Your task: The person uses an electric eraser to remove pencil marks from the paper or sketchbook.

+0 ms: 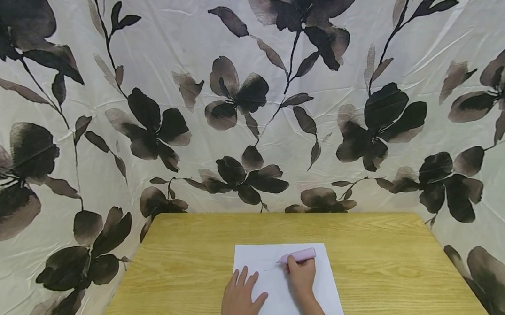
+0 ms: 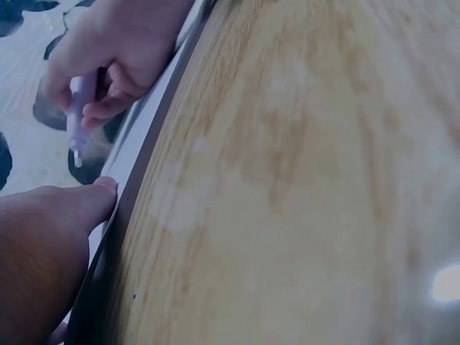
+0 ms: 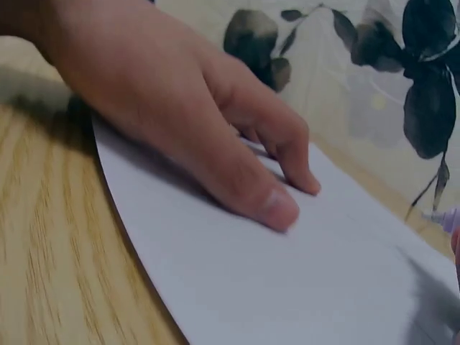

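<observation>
1. Paper point(image 1: 279, 290) on table point(image 1: 176, 259), at table's 6 o'clock side.
2. Left hand point(image 1: 239, 299) across paper's edge, 8 o'clock.
3. Pen point(image 1: 302, 255) in right hand point(image 1: 302, 276), over paper, 1 o'clock.
4. Hanging cloth point(image 1: 188, 47) behind table, 12 o'clock.

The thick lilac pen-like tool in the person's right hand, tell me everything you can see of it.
The thick lilac pen-like tool has a smooth, round barrel that looks like plastic, blunt at one end and tapering at the other to a slim, pale tip. The person's bare right hand grips it over the plain white paper sheet. In the head view it slants, tip to the left, blunt end to the right. Whether the tip touches the paper cannot be told.
</observation>
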The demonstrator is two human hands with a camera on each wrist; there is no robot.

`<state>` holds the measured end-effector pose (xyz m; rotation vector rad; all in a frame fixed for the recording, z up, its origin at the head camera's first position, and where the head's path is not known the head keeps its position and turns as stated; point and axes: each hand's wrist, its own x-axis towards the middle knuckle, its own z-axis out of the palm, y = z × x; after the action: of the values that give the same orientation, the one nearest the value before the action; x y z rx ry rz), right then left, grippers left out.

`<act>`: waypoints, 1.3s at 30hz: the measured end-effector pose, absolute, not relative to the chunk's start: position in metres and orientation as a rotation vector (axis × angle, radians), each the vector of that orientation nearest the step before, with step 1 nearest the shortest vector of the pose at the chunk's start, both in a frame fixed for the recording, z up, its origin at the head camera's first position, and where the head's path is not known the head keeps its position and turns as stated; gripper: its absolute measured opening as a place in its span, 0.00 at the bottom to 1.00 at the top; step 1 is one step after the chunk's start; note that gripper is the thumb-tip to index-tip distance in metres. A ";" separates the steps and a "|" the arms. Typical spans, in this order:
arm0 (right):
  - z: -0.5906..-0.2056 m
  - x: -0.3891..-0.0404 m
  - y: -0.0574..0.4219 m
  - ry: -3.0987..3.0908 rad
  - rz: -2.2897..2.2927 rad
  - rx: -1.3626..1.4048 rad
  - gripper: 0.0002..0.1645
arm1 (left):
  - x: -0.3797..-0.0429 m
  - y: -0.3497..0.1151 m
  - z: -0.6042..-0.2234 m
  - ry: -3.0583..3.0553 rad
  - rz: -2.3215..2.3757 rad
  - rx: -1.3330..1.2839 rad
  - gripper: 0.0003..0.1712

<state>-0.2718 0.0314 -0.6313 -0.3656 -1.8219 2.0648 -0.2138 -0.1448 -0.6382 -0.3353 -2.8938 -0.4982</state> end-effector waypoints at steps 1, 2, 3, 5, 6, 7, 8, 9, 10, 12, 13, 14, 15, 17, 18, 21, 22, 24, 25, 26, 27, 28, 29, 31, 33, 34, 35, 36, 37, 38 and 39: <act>-0.630 -0.272 0.030 -1.819 2.070 -0.369 0.13 | -0.214 -0.145 -0.639 -2.890 -0.497 -0.335 0.35; -0.630 -0.272 0.027 -1.829 2.069 -0.363 0.13 | -0.214 -0.146 -0.639 -2.885 -0.496 -0.337 0.35; -0.630 -0.271 0.025 -1.849 2.059 -0.352 0.14 | -0.214 -0.146 -0.639 -2.880 -0.496 -0.338 0.35; -0.631 -0.269 0.021 -1.912 1.991 -0.335 0.15 | -0.214 -0.147 -0.642 -2.866 -0.481 -0.344 0.35; -0.633 -0.269 0.020 -1.944 1.940 -0.327 0.15 | -0.214 -0.147 -0.643 -2.859 -0.471 -0.350 0.35; -0.635 -0.268 0.019 -1.980 1.877 -0.327 0.16 | -0.213 -0.147 -0.645 -2.854 -0.453 -0.356 0.35; -0.637 -0.266 0.018 -2.006 1.821 -0.328 0.17 | -0.213 -0.147 -0.646 -2.851 -0.435 -0.361 0.35; -0.640 -0.265 0.018 -2.027 1.772 -0.334 0.17 | -0.213 -0.147 -0.648 -2.848 -0.421 -0.363 0.35; -0.641 -0.264 0.018 -2.036 1.738 -0.337 0.18 | -0.213 -0.147 -0.649 -2.848 -0.412 -0.360 0.35; -0.643 -0.264 0.019 -2.021 1.719 -0.328 0.18 | -0.213 -0.146 -0.650 -2.849 -0.418 -0.351 0.35; -0.643 -0.264 0.020 -2.002 1.744 -0.324 0.17 | -0.213 -0.146 -0.649 -2.847 -0.427 -0.348 0.35; -0.642 -0.265 0.021 -1.973 1.786 -0.326 0.17 | -0.214 -0.145 -0.649 -2.847 -0.444 -0.342 0.35; -0.641 -0.267 0.023 -1.939 1.841 -0.331 0.16 | -0.214 -0.145 -0.648 -2.843 -0.461 -0.340 0.35; -0.637 -0.269 0.027 -1.847 1.984 -0.365 0.15 | -0.214 -0.144 -0.646 -2.837 -0.484 -0.339 0.35; -0.634 -0.270 0.031 -1.786 2.063 -0.391 0.14 | -0.214 -0.143 -0.645 -2.836 -0.489 -0.341 0.35; -0.627 -0.276 0.044 -1.617 2.246 -0.487 0.12 | -0.214 -0.143 -0.644 -2.853 -0.500 -0.328 0.35; -0.624 -0.278 0.049 -1.586 2.278 -0.509 0.11 | -0.214 -0.144 -0.644 -2.868 -0.499 -0.322 0.35; -0.621 -0.280 0.059 -1.560 2.302 -0.529 0.08 | -0.214 -0.145 -0.644 -2.891 -0.503 -0.309 0.35; -0.619 -0.281 0.063 -1.567 2.308 -0.527 0.08 | -0.214 -0.146 -0.644 -2.899 -0.502 -0.304 0.35; -0.619 -0.281 0.066 -1.580 2.310 -0.517 0.07 | -0.214 -0.147 -0.645 -2.902 -0.502 -0.298 0.35; -0.618 -0.281 0.068 -1.597 2.315 -0.497 0.08 | -0.214 -0.148 -0.646 -2.899 -0.503 -0.297 0.35; -0.618 -0.281 0.069 -1.608 2.318 -0.473 0.08 | -0.214 -0.149 -0.646 -2.895 -0.500 -0.299 0.35; -0.618 -0.281 0.069 -1.623 2.320 -0.451 0.09 | -0.214 -0.150 -0.647 -2.887 -0.503 -0.298 0.35; -0.620 -0.280 0.067 -1.675 2.312 -0.405 0.12 | -0.215 -0.150 -0.648 -2.873 -0.503 -0.302 0.35; -0.624 -0.279 0.064 -1.759 2.269 -0.365 0.15 | -0.215 -0.149 -0.648 -2.856 -0.507 -0.313 0.35; -0.626 -0.278 0.063 -1.805 2.235 -0.354 0.15 | -0.215 -0.149 -0.648 -2.850 -0.509 -0.319 0.35; -0.628 -0.276 0.062 -1.845 2.196 -0.344 0.16 | -0.215 -0.148 -0.648 -2.842 -0.511 -0.324 0.35; -0.630 -0.275 0.061 -1.878 2.157 -0.339 0.17 | -0.214 -0.148 -0.648 -2.835 -0.509 -0.330 0.35; -0.632 -0.273 0.061 -1.907 2.114 -0.337 0.17 | -0.214 -0.147 -0.648 -2.832 -0.508 -0.333 0.35; -0.634 -0.271 0.060 -1.933 2.068 -0.338 0.17 | -0.214 -0.147 -0.648 -2.828 -0.508 -0.336 0.34; -0.635 -0.269 0.060 -1.951 2.028 -0.335 0.17 | -0.214 -0.147 -0.647 -2.828 -0.505 -0.337 0.34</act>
<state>-0.2693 0.0600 -0.6351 -0.3345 -1.9514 2.0279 -0.2141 -0.1467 -0.6471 -0.3370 -2.8280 -0.5051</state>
